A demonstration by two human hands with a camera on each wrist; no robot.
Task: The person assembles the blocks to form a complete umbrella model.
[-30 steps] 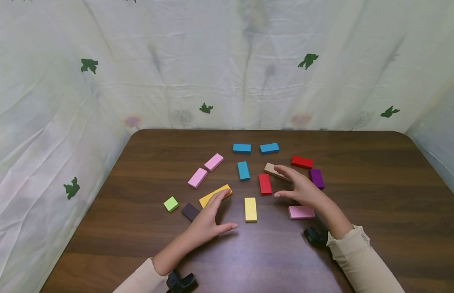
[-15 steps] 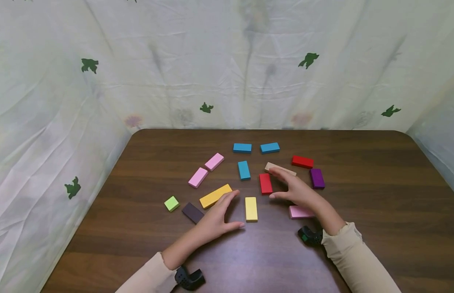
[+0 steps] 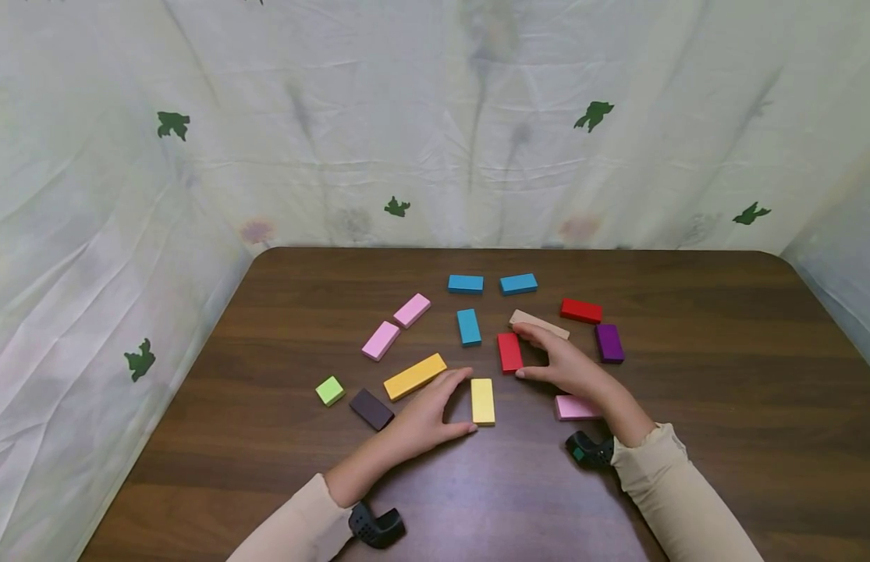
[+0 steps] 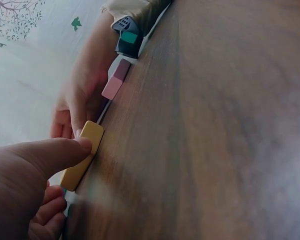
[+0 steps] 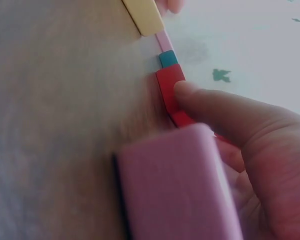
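My left hand (image 3: 422, 420) is spread beside the pale yellow block (image 3: 483, 402), thumb tip at its near end and index fingertip at its far end. In the left wrist view the thumb overlaps the upright side of this yellow block (image 4: 87, 150). At the right, my right hand (image 3: 575, 371) reaches to a red block (image 3: 509, 353), its thumb by the near corner and index finger by the far one. The right wrist view has that thumb over the red block (image 5: 171, 90). Both blocks lie flat on the table, fingers parted about them.
Pink blocks (image 3: 381, 341), an orange-yellow block (image 3: 415, 376), a dark block (image 3: 371, 409) and a green cube (image 3: 330, 391) lie leftward. Blue blocks (image 3: 469, 328) are farther back. Beige (image 3: 540, 323), red (image 3: 581, 311), purple (image 3: 609, 343) and pink (image 3: 577, 407) blocks lie around my right hand.
My left hand has moved right, from over the orange-yellow block to the pale yellow one. My right hand has shifted left to the red block. The blocks have stayed in place.
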